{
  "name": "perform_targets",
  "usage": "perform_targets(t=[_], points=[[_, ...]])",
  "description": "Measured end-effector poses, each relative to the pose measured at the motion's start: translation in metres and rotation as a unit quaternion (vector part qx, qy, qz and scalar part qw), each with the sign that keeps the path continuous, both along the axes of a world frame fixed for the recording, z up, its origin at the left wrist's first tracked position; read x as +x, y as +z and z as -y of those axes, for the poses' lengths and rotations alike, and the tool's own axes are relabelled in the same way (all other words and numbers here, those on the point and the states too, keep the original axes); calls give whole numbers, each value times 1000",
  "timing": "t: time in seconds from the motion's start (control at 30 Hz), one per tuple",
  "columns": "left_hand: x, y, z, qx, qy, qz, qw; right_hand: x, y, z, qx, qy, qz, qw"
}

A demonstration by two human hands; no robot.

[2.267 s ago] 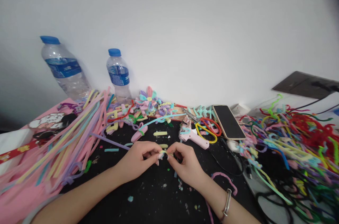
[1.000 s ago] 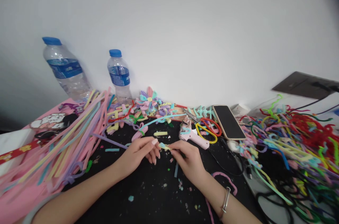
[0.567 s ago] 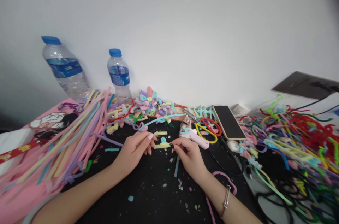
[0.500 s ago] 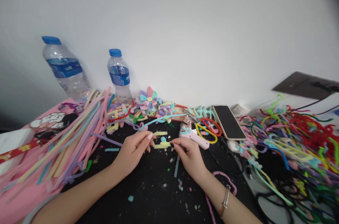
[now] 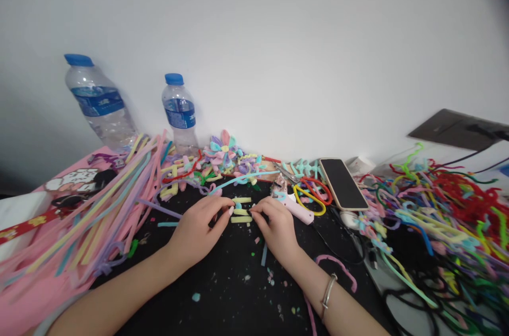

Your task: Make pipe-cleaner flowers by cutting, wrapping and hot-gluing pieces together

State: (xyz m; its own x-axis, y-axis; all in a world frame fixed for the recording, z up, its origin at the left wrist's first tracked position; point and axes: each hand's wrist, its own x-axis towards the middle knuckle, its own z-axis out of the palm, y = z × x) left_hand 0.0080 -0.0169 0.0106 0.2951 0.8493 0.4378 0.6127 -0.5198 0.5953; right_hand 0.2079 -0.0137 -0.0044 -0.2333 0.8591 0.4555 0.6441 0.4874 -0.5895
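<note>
My left hand (image 5: pixel 199 227) and my right hand (image 5: pixel 276 224) face each other over the black work surface, fingertips pinched. Between them they hold a short pale-yellow pipe cleaner piece (image 5: pixel 240 212) by its two ends. Just beyond it lies a similar yellow pipe cleaner piece (image 5: pixel 242 200), and another yellow piece (image 5: pixel 242 219) lies just on the near side. A small light-blue bit shows by the left fingertips, partly hidden. The white-and-pink glue gun (image 5: pixel 300 211) rests behind my right hand.
Long pastel pipe cleaners (image 5: pixel 99 198) are heaped at left, a colourful tangle (image 5: pixel 449 209) at right. A phone (image 5: pixel 344 184) lies at the back right. Two water bottles (image 5: pixel 178 113) stand along the wall. Fluffy flowers (image 5: pixel 225 148) sit at the back, scraps (image 5: pixel 196 297) in front.
Both hands have shifted slightly away from me with the yellow piece, which now sits between the two other yellow pieces. The light-blue bit has shifted left towards my left fingertips.
</note>
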Motion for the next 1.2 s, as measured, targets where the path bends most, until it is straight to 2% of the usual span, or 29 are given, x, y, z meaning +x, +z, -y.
perform_targets(t=[0.17, 0.33, 0.43, 0.57, 0.63, 0.77, 0.87, 1.03, 1.1, 1.2], points=[[-1, 1, 2, 93, -29, -10, 995, -2, -5, -2, 8, -2, 46, 999], [-3, 0, 0, 128, -23, -17, 991, -2, -6, -1, 23, -9, 97, 995], [-7, 2, -5, 151, 13, -39, 988, -3, -2, 2, 31, -12, 93, 995], [-17, 5, -18, 187, 95, -93, 973, -2, 4, 7, 37, 3, 71, 997], [-22, 4, -25, 173, 115, -119, 971, -1, 5, 10, 37, 8, 65, 997], [-29, -3, -33, 92, 110, -144, 979, 1, 4, 13, 38, 9, 59, 997], [-33, -7, -35, 58, 99, -125, 985, 2, 6, 14, 36, 10, 52, 998], [-32, -1, -29, 101, 80, -23, 991, 3, 12, 16, 23, 17, 25, 999], [-27, 1, -23, 130, 30, 2, 991, 4, 13, 17, 4, 33, -6, 999], [-18, 1, -12, 188, -94, 19, 977, 4, 13, 21, -52, 62, -92, 992]])
